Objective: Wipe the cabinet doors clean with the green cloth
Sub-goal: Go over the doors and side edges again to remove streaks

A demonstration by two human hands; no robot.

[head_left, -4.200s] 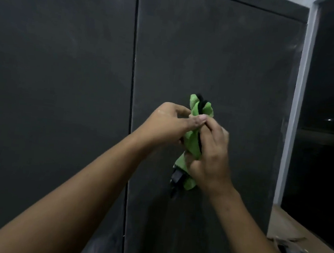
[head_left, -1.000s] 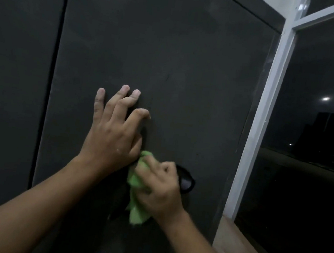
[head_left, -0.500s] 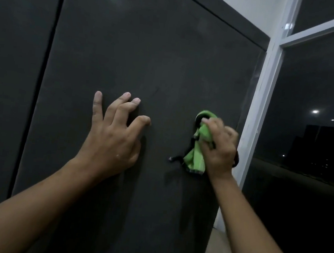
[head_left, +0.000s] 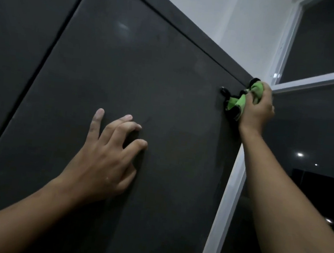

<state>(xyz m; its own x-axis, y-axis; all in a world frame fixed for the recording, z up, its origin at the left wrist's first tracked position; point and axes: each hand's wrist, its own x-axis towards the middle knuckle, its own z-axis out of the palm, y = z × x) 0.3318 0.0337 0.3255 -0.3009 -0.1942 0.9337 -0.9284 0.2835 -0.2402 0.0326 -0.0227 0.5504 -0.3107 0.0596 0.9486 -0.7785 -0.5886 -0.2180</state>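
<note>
A person leans on a dark cabinet mid-wipe. Only a slice of the left cabinet door (head_left: 15,48) shows at far left, and nothing suggests it has been wiped yet. On the right cabinet door (head_left: 158,67) the left hand (head_left: 105,155) rests with fingers spread and bent, tips pressing the panel, holding nothing. Faint pale smears across that panel suggest the job is partway at best. At the door's top right corner the green cloth (head_left: 241,100) is bunched in the right hand (head_left: 256,112), whose fingers curl round it, just beside the white window frame (head_left: 227,194). Dim light hides which areas are clean. Dark bits in the cloth are unclear, and both doors' lower parts are cut off.
</note>
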